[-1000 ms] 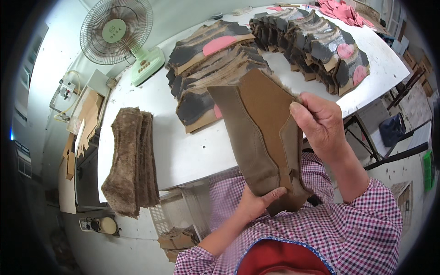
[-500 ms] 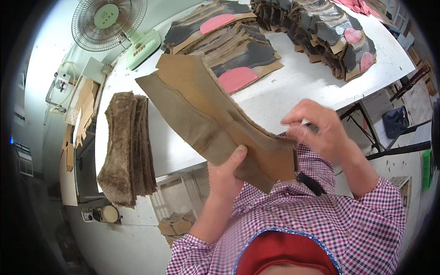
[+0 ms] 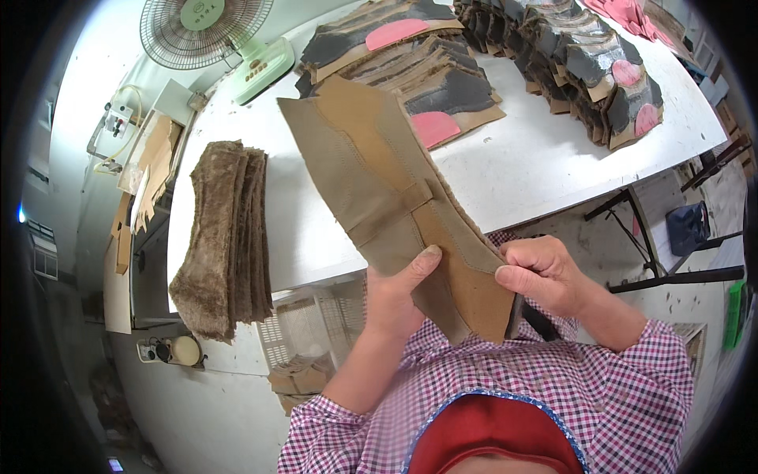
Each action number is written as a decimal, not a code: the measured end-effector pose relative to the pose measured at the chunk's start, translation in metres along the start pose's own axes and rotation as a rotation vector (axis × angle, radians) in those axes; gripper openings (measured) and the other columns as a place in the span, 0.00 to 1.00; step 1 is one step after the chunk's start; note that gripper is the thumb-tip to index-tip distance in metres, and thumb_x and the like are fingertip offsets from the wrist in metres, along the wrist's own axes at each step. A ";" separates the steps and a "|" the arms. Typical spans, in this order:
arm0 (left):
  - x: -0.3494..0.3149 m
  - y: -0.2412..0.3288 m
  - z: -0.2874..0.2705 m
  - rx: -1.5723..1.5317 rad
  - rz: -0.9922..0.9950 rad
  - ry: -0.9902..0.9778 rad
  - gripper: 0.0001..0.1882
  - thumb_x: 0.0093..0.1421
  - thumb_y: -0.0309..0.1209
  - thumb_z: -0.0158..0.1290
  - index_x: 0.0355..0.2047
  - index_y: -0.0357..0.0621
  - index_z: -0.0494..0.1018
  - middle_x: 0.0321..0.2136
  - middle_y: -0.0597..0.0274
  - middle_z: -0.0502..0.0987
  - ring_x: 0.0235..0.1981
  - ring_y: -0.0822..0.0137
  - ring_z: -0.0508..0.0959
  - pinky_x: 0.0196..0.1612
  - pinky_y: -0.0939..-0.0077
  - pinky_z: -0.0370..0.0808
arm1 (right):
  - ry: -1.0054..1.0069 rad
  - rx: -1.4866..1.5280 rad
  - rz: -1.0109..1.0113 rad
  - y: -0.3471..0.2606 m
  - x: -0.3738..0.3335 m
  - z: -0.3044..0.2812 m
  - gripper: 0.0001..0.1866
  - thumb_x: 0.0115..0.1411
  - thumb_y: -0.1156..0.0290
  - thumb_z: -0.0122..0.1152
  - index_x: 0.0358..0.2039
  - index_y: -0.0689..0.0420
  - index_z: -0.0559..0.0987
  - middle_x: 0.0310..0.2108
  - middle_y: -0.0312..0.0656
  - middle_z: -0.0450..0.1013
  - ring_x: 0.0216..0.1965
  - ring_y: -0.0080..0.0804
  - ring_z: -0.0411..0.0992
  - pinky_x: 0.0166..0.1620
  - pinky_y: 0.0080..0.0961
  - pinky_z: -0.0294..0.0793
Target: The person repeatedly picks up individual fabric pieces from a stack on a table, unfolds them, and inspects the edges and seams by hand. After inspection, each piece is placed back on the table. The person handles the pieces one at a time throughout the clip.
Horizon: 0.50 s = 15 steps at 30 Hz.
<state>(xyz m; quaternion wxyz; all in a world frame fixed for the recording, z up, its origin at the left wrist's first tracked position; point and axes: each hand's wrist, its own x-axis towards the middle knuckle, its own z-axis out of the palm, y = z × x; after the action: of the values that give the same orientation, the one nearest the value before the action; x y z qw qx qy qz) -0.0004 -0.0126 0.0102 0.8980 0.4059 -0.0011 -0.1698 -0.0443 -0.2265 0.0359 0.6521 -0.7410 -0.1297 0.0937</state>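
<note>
Since half a second ago, the right hand (image 3: 545, 276) has closed in on the lower right edge of the brown leather piece (image 3: 395, 182), which it hung clear of then, and the piece stands a little steeper. Taking the middle of the view as the hub, a fan (image 3: 201, 28) stands at 11 o'clock, and a pile of furry pieces (image 3: 217, 245) lies at 9 o'clock on the white table (image 3: 308, 229). Just below the hub, at 6 o'clock, the left hand (image 3: 392, 304) clamps the leather piece, thumb flat on top pointing to 1 o'clock; its other fingers are hidden underneath. That forearm rises from 7 o'clock. Held up over the near table edge, the piece slants from 11 to 5 o'clock. Beyond it at 12 o'clock sits a stack with pink patches (image 3: 462, 91), and between 1 and 2 o'clock a longer stack (image 3: 584, 87). Between 3 and 4 o'clock, the right hand pinches the edge between thumb and curled forefinger, its forearm pointing to 10 o'clock.
</note>
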 end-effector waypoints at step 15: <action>0.020 0.051 -0.010 0.823 0.493 -0.005 0.19 0.56 0.19 0.56 0.49 0.36 0.71 0.43 0.56 0.77 0.44 0.62 0.77 0.45 0.70 0.75 | 0.143 0.172 0.233 0.024 0.017 0.007 0.36 0.70 0.47 0.40 0.16 0.62 0.76 0.15 0.35 0.68 0.21 0.20 0.64 0.27 0.21 0.64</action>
<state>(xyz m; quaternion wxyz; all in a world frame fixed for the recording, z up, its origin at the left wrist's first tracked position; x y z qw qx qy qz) 0.0357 0.0200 0.0378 0.6763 0.7149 -0.1665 0.0619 -0.0288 -0.2179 0.0114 0.7054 -0.6973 0.0123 0.1263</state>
